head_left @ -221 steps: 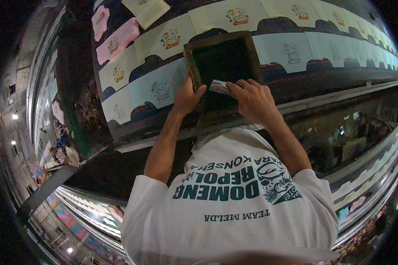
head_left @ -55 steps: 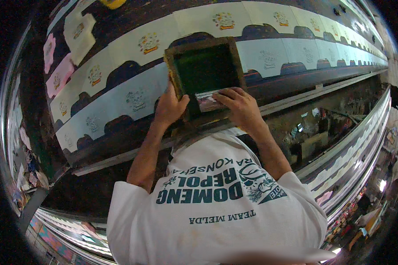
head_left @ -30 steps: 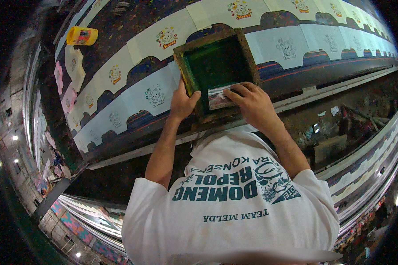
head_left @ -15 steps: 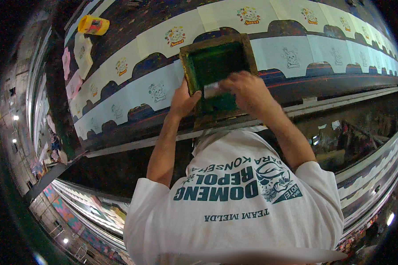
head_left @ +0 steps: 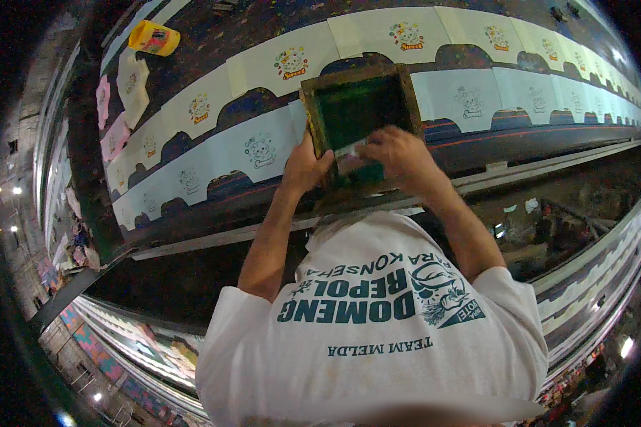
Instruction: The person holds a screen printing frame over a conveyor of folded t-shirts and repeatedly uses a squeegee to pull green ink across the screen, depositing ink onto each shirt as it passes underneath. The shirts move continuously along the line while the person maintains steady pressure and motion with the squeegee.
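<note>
A wooden-rimmed printing screen with a dark green mesh lies over the row of light blue fabric pieces, straight ahead of me. My left hand grips its left rim, thumb on top and fingers down the outer side. Inside the frame, my right hand is closed on a pale squeegee, held low against the mesh and slightly tilted. Green ink shows on the near part of the mesh. The fabric under the screen is hidden.
Light blue fabric pieces with outline prints run along the table's near side. Behind them lie pale yellow pieces with coloured prints. A yellow bucket and pink scraps are at the far left. A metal rail borders the near edge.
The view has shifted a little. My right hand and the squeegee have moved slightly toward me within the frame, and the squeegee's tilt has changed. My left hand keeps its hold on the rim.
</note>
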Tool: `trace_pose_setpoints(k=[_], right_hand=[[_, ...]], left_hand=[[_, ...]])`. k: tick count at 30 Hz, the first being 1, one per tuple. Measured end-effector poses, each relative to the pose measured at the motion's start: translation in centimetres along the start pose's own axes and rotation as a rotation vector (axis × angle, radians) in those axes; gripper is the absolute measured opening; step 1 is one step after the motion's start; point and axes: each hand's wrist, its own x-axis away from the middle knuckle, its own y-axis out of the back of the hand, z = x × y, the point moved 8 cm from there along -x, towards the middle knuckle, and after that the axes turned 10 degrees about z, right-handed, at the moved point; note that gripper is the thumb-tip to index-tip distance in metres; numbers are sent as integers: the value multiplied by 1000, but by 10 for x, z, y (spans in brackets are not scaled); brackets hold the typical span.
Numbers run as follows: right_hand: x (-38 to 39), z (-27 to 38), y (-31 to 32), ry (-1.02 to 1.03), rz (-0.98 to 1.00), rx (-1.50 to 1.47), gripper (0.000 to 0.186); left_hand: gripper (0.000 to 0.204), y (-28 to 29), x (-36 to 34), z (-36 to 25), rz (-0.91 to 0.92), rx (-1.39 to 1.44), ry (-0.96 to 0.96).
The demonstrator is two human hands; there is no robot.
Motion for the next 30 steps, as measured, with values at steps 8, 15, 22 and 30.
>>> trace_pose_setpoints(k=[8, 15, 22, 30], right_hand=[[12, -7, 17, -21, -73, -83, 51], [-64, -68, 43, -242, -53, -80, 38], [-10, -30, 23, -290, 1, -69, 48], [44, 17, 2, -276, -32, -44, 60]], left_hand=[[99, 3, 9, -12, 35, 46, 69], [106, 1, 5, -9, 55, 44, -20], [105, -3, 2, -6, 55, 88, -49], [96, 3, 5, -13, -4, 20, -39]])
